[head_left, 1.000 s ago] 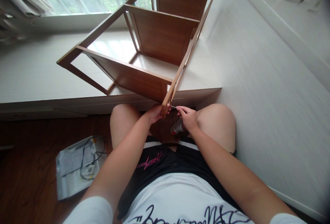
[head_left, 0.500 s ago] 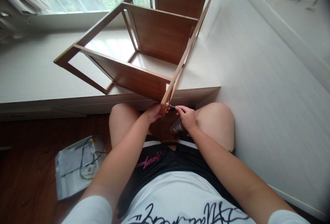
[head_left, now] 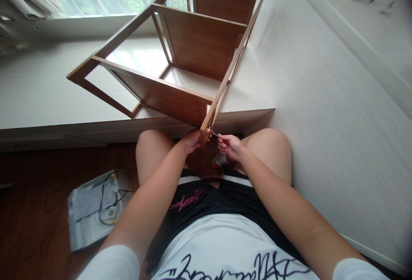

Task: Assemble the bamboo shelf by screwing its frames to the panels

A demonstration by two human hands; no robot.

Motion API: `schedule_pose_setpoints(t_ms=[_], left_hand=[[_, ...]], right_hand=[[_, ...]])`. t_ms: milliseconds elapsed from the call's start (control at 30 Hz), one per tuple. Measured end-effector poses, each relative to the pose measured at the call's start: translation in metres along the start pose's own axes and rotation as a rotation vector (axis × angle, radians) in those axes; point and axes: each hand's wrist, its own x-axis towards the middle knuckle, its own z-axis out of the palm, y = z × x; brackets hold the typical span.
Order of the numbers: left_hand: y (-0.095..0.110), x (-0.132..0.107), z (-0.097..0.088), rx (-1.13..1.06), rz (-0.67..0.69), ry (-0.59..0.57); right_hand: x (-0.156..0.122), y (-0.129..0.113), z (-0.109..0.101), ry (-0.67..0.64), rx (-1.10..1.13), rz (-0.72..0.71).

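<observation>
A brown wooden shelf frame [head_left: 196, 44] with several panels lies tipped over on the white ledge, its near corner jutting past the ledge's edge toward me. My left hand [head_left: 192, 141] is closed around the lower end of the near post, fingertips showing on its right side. Between the thumb and fingers of my right hand [head_left: 231, 146] is a thin metal rod [head_left: 215, 134], perhaps a hex key. Its far end meets the post beside my left fingertips; the exact contact is too small to make out.
The white ledge [head_left: 41, 86] runs under the window, and a pale panel wall [head_left: 322, 99] rises close on my right. On the dark wood floor at left lies a clear plastic case [head_left: 77, 224] with papers and a black cable [head_left: 102, 202]. My knees flank the post.
My right hand has turned and its fingers have shifted on the rod, which now slants more. The left hand and the shelf frame stay practically where they were.
</observation>
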Motion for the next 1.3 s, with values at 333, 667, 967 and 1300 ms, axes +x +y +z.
schedule_pose_setpoints(t_ms=[333, 667, 967, 1300], left_hand=[[-0.001, 0.001, -0.002, -0.002, 0.001, -0.019], [0.0, 0.001, -0.002, 0.004, 0.009, -0.012], [0.0, 0.0, -0.001, 0.008, 0.002, 0.004], [0.001, -0.001, 0.001, -0.003, 0.0, -0.001]], right_hand=[[-0.012, 0.003, 0.008, 0.266, -0.348, -0.24], [-0.015, 0.0, 0.003, 0.373, -0.718, -0.397], [-0.011, 0.001, 0.003, 0.416, -0.804, -0.417], [-0.015, 0.002, 0.007, 0.424, -0.668, -0.373]])
